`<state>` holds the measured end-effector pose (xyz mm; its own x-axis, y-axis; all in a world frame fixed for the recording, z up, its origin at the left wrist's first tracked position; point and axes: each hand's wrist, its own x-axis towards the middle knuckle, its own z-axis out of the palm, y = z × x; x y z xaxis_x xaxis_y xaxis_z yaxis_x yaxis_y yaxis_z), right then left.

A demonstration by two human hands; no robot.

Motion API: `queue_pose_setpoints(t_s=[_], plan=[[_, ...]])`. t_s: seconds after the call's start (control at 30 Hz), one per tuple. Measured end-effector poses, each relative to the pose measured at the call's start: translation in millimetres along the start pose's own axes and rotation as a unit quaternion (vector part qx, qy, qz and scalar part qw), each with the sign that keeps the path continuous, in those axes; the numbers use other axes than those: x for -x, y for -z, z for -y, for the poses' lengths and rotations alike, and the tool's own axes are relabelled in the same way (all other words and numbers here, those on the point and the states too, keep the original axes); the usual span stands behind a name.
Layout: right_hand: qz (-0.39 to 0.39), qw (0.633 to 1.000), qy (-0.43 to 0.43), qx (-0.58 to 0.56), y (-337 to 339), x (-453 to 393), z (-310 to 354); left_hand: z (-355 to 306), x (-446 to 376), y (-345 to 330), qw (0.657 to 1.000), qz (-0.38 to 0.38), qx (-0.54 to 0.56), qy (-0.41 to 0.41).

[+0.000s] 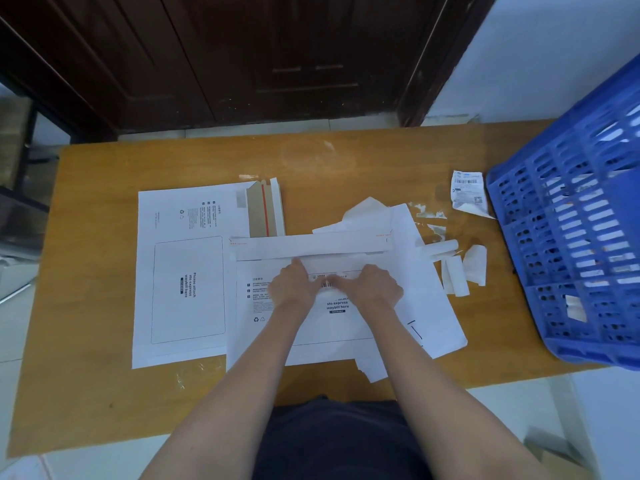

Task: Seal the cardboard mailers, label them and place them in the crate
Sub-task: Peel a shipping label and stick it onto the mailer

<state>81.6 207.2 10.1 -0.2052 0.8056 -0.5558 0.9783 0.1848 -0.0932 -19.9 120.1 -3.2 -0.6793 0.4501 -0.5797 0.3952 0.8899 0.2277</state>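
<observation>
A white cardboard mailer (pixel 311 334) lies flat in the middle of the wooden table (pixel 90 375), its flap (pixel 308 244) folded over along the far edge. My left hand (pixel 294 287) and my right hand (pixel 374 287) meet over its "attach waybill here" box. Between their fingertips they pinch a small barcode label (pixel 327 284) low over the mailer. Another white mailer (pixel 183 271) lies to the left, with its flap (pixel 265 209) open and a red strip showing. The blue plastic crate (pixel 575 237) stands tilted at the table's right end.
A printed label sheet (pixel 467 192) lies next to the crate. Peeled white backing strips and paper scraps (pixel 460 268) are scattered right of the mailer. Another white sheet or mailer (pixel 433 306) lies partly under the middle one. A dark wooden door stands behind the table.
</observation>
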Motion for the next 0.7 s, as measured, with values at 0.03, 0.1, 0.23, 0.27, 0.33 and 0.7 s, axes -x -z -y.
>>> queue_pose_setpoints(t_s=[0.03, 0.1, 0.23, 0.27, 0.33, 0.7], plan=[[0.002, 1.0, -0.008, -0.015, -1.0, -1.7, -0.7, 0.9, 0.2, 0.1, 1.0, 0.0, 0.001, -0.001], [0.0, 0.999, -0.023, -0.036, -1.6, -5.0, -2.5, 1.8, 1.7, 0.9, 1.0, 0.0, 0.011, -0.001], [0.004, 0.998, -0.021, -0.056, -3.8, -9.6, -6.0, 3.4, 2.9, 3.7, 1.0, 0.003, 0.02, 0.005], [0.007, 0.998, -0.019, -0.065, -3.9, -10.1, -7.7, 4.0, 2.3, 4.4, 1.0, 0.003, 0.019, 0.006], [0.01, 0.997, -0.017, -0.079, -4.3, -10.7, -10.6, 5.9, 1.4, 5.6, 1.0, 0.003, 0.02, 0.007], [0.013, 0.985, 0.033, -0.17, -5.9, -6.3, -22.4, 10.4, 11.5, 5.6, 0.999, 0.01, 0.037, -0.021]])
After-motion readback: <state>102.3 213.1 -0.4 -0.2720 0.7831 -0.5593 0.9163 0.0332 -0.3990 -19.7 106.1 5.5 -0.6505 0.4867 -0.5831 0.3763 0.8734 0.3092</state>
